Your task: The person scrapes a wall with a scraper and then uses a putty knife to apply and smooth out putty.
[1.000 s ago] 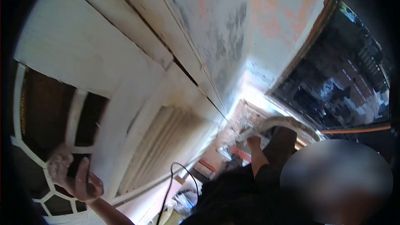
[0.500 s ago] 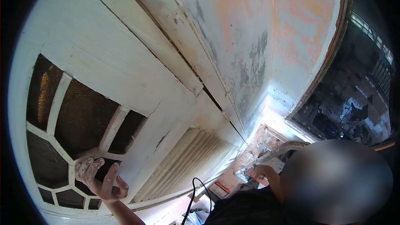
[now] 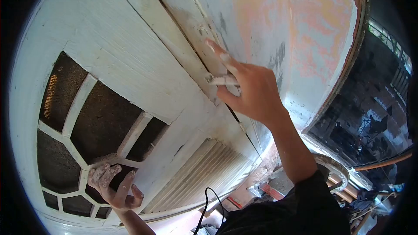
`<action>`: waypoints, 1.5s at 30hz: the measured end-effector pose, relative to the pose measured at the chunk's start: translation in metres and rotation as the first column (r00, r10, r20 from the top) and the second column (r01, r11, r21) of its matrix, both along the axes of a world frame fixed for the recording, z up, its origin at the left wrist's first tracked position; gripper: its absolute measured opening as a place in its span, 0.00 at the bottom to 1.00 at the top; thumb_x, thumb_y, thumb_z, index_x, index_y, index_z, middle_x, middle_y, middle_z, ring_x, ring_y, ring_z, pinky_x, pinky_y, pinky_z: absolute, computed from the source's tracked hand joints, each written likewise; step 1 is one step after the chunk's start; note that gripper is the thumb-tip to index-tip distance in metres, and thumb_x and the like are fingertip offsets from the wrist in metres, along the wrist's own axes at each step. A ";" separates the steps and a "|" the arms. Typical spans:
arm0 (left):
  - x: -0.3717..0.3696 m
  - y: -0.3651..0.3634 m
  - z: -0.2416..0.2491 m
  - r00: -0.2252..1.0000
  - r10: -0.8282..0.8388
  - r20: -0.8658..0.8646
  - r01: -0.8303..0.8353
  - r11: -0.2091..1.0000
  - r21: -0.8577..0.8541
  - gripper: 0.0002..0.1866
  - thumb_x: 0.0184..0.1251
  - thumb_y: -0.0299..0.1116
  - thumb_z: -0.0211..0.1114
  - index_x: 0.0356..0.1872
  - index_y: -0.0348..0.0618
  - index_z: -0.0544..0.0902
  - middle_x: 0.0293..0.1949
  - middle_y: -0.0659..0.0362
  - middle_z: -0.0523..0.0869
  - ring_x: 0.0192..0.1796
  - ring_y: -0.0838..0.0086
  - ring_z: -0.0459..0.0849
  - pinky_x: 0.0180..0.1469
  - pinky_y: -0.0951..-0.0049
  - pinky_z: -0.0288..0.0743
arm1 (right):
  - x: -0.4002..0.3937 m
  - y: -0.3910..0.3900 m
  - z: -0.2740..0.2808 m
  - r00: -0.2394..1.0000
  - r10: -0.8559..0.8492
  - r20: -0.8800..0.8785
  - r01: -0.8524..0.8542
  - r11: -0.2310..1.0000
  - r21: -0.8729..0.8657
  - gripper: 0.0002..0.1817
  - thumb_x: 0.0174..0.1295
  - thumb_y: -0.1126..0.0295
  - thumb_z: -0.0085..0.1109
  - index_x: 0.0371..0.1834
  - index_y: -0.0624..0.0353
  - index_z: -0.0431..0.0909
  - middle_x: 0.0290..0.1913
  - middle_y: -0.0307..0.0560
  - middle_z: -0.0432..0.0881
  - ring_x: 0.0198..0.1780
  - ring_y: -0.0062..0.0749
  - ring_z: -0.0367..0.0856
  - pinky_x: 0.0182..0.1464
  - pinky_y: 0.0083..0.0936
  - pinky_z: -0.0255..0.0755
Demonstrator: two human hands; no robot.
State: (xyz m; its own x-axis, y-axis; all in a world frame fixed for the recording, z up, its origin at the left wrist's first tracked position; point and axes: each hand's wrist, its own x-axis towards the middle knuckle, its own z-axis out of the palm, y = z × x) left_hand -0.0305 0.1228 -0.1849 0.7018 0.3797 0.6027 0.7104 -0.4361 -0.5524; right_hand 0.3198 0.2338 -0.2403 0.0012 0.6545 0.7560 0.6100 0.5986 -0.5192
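Observation:
My left hand (image 3: 114,188) is at the lower left, in front of the lattice bars (image 3: 80,176) of a white-painted wooden door (image 3: 143,67). Its fingers are bent but apart, with pale paste caked on them, and I see no object in it. Higher up, my right hand (image 3: 254,89) reaches across to the gap between door and frame. Its index finger stretches toward the wall. Between thumb and fingers is a narrow whitish piece (image 3: 222,80), blurred, so I cannot make out its kind.
A slatted vent panel (image 3: 200,174) fills the lower door. Patchy pink-and-white wall (image 3: 313,30) runs beside it to a dark window (image 3: 365,109). A black cable (image 3: 207,204) loops near my body. Assorted clutter (image 3: 365,202) lies at the lower right.
My right hand has come up from the lower right to the door edge. The view has shifted slightly. My left hand keeps its pose by the lattice.

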 end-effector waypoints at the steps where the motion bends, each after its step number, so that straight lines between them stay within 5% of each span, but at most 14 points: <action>1: -0.001 0.000 0.000 1.000 -0.012 -0.028 0.012 1.000 -0.021 0.14 0.48 0.38 0.54 0.31 0.48 0.86 0.45 0.54 0.77 0.55 0.54 0.70 0.57 0.45 0.60 | -0.001 0.004 0.008 0.994 -0.081 0.078 0.079 0.997 0.023 0.40 0.50 0.62 0.61 0.70 0.43 0.59 0.28 0.40 0.82 0.25 0.33 0.79 0.25 0.27 0.70; 8: 0.000 0.000 -0.002 0.999 0.009 0.036 -0.009 1.000 0.004 0.13 0.44 0.38 0.55 0.29 0.57 0.88 0.43 0.62 0.79 0.54 0.61 0.73 0.58 0.46 0.59 | -0.011 0.012 0.009 0.995 -0.100 -0.003 0.100 0.994 0.034 0.38 0.48 0.69 0.60 0.68 0.42 0.64 0.17 0.44 0.76 0.18 0.34 0.72 0.26 0.24 0.69; 12: -0.003 0.000 -0.002 0.999 0.013 0.035 -0.012 1.000 -0.008 0.13 0.45 0.39 0.55 0.29 0.58 0.88 0.43 0.62 0.79 0.54 0.61 0.72 0.58 0.46 0.58 | -0.006 0.015 0.005 1.000 -0.021 -0.007 0.020 0.993 -0.114 0.34 0.51 0.62 0.61 0.65 0.51 0.67 0.23 0.45 0.79 0.22 0.33 0.77 0.26 0.29 0.69; 14: -0.003 0.000 -0.003 1.000 0.018 0.025 -0.018 1.000 -0.008 0.13 0.45 0.39 0.55 0.29 0.58 0.87 0.43 0.62 0.79 0.54 0.61 0.71 0.58 0.46 0.58 | -0.006 0.027 -0.007 0.914 0.192 -0.357 -0.240 0.966 -0.095 0.29 0.51 0.65 0.59 0.61 0.55 0.72 0.22 0.45 0.78 0.21 0.31 0.73 0.26 0.26 0.67; 17: -0.003 0.000 -0.003 0.999 0.024 0.031 -0.023 1.000 -0.020 0.13 0.46 0.40 0.55 0.29 0.59 0.87 0.43 0.61 0.78 0.54 0.61 0.71 0.58 0.45 0.57 | -0.005 0.025 -0.007 0.827 0.234 -0.512 -0.262 0.965 0.017 0.26 0.51 0.67 0.58 0.57 0.57 0.75 0.21 0.45 0.77 0.20 0.29 0.71 0.27 0.23 0.65; 21: -0.005 0.001 -0.002 1.000 -0.011 0.020 0.012 1.000 -0.028 0.13 0.47 0.38 0.54 0.29 0.54 0.86 0.43 0.58 0.78 0.54 0.57 0.70 0.57 0.44 0.58 | 0.005 0.024 -0.001 0.921 0.084 -0.381 -0.092 0.996 -0.004 0.27 0.50 0.67 0.59 0.58 0.57 0.74 0.21 0.46 0.77 0.20 0.31 0.72 0.27 0.23 0.67; 23: -0.004 0.001 -0.001 1.000 -0.026 -0.016 0.026 0.999 -0.026 0.13 0.47 0.36 0.53 0.29 0.50 0.85 0.44 0.54 0.77 0.55 0.54 0.70 0.56 0.44 0.60 | 0.006 0.020 0.010 0.964 0.077 -0.254 -0.086 0.996 -0.023 0.32 0.50 0.76 0.56 0.63 0.56 0.69 0.25 0.37 0.73 0.22 0.17 0.64 0.28 0.17 0.63; 27: -0.004 -0.001 0.000 1.000 0.003 -0.026 -0.004 1.000 -0.021 0.12 0.47 0.37 0.53 0.28 0.50 0.85 0.44 0.55 0.77 0.55 0.55 0.70 0.57 0.44 0.60 | 0.003 0.024 0.005 0.993 -0.074 -0.093 0.081 0.994 0.070 0.31 0.50 0.72 0.56 0.63 0.55 0.70 0.23 0.38 0.72 0.20 0.23 0.64 0.26 0.20 0.62; 30: -0.001 0.000 -0.001 1.000 0.003 0.005 -0.003 1.000 -0.014 0.12 0.48 0.39 0.54 0.29 0.54 0.86 0.43 0.59 0.77 0.54 0.58 0.71 0.57 0.45 0.59 | 0.011 0.012 0.003 0.983 0.002 -0.185 -0.034 0.985 -0.169 0.28 0.52 0.70 0.58 0.61 0.57 0.71 0.26 0.41 0.73 0.24 0.25 0.69 0.29 0.21 0.64; 32: 0.001 0.000 0.000 0.999 -0.004 0.043 0.004 1.000 -0.005 0.12 0.48 0.40 0.55 0.30 0.59 0.87 0.42 0.63 0.78 0.53 0.62 0.72 0.58 0.48 0.57 | 0.023 0.030 -0.020 0.954 0.110 -0.279 -0.061 0.982 0.180 0.23 0.57 0.69 0.56 0.58 0.60 0.72 0.30 0.45 0.73 0.33 0.25 0.74 0.36 0.20 0.66; 35: 0.003 -0.001 0.001 0.999 0.021 0.033 -0.022 1.000 0.002 0.12 0.47 0.40 0.55 0.31 0.59 0.86 0.42 0.63 0.78 0.53 0.62 0.73 0.57 0.48 0.58 | 0.042 0.020 0.005 0.894 0.199 -0.402 -0.141 0.975 0.170 0.17 0.59 0.70 0.54 0.51 0.62 0.75 0.41 0.54 0.78 0.40 0.36 0.79 0.42 0.25 0.71; 38: 0.005 -0.001 0.002 0.998 0.000 0.060 0.001 1.000 -0.005 0.12 0.45 0.39 0.57 0.30 0.59 0.87 0.41 0.63 0.78 0.52 0.62 0.73 0.57 0.49 0.59 | 0.049 0.031 0.042 0.911 0.022 -0.411 0.126 0.935 0.331 0.13 0.57 0.75 0.57 0.46 0.64 0.78 0.41 0.52 0.80 0.39 0.34 0.80 0.42 0.25 0.72; 41: 0.008 -0.003 0.005 0.999 0.014 0.042 -0.013 1.000 -0.005 0.11 0.44 0.39 0.58 0.29 0.58 0.87 0.41 0.63 0.78 0.51 0.62 0.74 0.56 0.49 0.60 | 0.068 0.054 0.092 0.935 -0.041 -0.352 0.240 0.804 0.544 0.12 0.56 0.75 0.62 0.42 0.68 0.79 0.42 0.49 0.82 0.38 0.26 0.80 0.41 0.23 0.73; 45: 0.004 -0.008 0.003 0.998 0.024 0.065 -0.022 0.999 -0.037 0.10 0.46 0.37 0.58 0.29 0.58 0.86 0.41 0.62 0.78 0.51 0.62 0.74 0.56 0.49 0.61 | 0.065 0.088 0.163 0.941 -0.012 -0.338 0.239 0.729 0.641 0.08 0.55 0.74 0.63 0.36 0.66 0.82 0.39 0.49 0.83 0.31 0.32 0.81 0.37 0.24 0.74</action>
State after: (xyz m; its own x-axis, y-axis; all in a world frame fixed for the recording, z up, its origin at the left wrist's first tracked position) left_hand -0.0266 0.1146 -0.1814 0.6524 0.4175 0.6326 0.7544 -0.4381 -0.4889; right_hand 0.3853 0.3215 -0.0769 0.3381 -0.0402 0.9403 0.5933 0.7846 -0.1798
